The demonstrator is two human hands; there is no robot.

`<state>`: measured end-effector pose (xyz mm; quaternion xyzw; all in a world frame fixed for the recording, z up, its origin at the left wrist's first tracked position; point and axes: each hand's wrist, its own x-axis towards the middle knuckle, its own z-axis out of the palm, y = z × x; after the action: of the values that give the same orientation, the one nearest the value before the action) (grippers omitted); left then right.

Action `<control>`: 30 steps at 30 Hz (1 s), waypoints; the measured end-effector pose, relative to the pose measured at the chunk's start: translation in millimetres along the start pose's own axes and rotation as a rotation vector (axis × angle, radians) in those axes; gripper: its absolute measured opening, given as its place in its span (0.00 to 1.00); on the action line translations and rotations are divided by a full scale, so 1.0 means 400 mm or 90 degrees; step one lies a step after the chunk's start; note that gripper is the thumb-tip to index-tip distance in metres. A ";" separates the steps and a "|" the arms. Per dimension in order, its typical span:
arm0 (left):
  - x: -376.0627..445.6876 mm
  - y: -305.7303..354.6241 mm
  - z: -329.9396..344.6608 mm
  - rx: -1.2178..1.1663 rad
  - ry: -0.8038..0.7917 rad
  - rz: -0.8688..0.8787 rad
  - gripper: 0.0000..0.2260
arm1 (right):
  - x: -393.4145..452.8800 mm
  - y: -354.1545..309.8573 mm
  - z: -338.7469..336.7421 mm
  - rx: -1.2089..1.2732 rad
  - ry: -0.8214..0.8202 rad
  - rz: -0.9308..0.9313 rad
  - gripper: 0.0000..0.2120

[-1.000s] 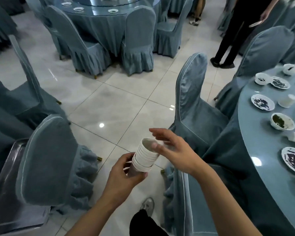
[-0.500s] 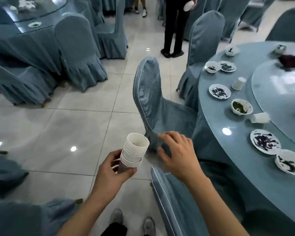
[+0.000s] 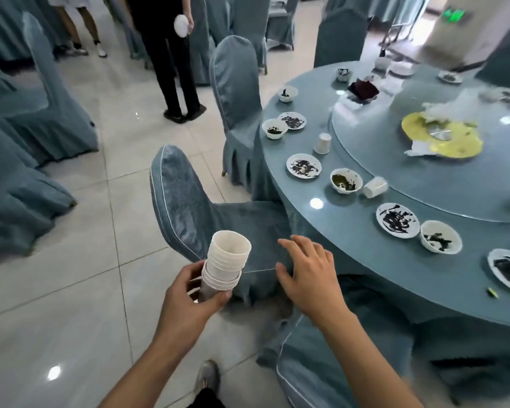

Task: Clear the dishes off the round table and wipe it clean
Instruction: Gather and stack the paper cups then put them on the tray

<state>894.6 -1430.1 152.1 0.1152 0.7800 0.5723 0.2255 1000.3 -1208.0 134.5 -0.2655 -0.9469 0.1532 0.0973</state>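
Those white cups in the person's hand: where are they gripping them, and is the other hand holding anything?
The left hand grips the stack of white cups round its lower end, fingers curled about the bottom cups. The right hand holds nothing.

Both bare forearms reach forward. The left hand (image 3: 189, 293) is curled in a grip, thumb up on the near side. The right hand (image 3: 309, 275) hovers palm down, fingers (image 3: 292, 245) loosely spread.
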 end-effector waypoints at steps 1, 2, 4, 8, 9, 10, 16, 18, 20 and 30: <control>0.032 0.004 -0.017 0.003 -0.021 0.006 0.28 | 0.009 -0.012 0.008 0.000 0.005 0.024 0.22; 0.063 0.006 -0.032 0.007 -0.043 0.012 0.27 | 0.016 -0.023 0.016 -0.002 0.011 0.046 0.23; 0.118 0.014 -0.053 0.015 -0.082 0.024 0.27 | 0.027 -0.039 0.029 -0.003 0.025 0.088 0.23; 0.211 0.026 -0.060 0.030 -0.144 0.038 0.27 | 0.045 -0.041 0.050 -0.025 0.037 0.164 0.23; 0.232 0.028 -0.058 0.030 -0.161 0.039 0.27 | 0.053 -0.038 0.052 -0.029 0.041 0.179 0.23; 0.254 0.031 -0.054 0.031 -0.177 0.039 0.28 | 0.063 -0.032 0.054 -0.032 0.046 0.195 0.23; 0.402 0.057 0.009 0.056 -0.258 0.047 0.28 | 0.150 0.045 0.058 -0.039 0.087 0.294 0.22; 0.448 0.068 0.039 0.068 -0.270 0.053 0.28 | 0.191 0.086 0.058 -0.033 0.089 0.322 0.21; 0.495 0.082 0.075 0.077 -0.288 0.055 0.28 | 0.237 0.137 0.057 -0.029 0.088 0.347 0.21; 0.732 0.173 0.314 0.123 -0.367 0.039 0.27 | 0.526 0.514 0.018 -0.044 0.063 0.488 0.22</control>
<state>694.7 -1174.4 122.8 0.3172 0.7309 0.4455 0.4082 918.8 -930.5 78.9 -0.6103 -0.7777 0.1338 0.0694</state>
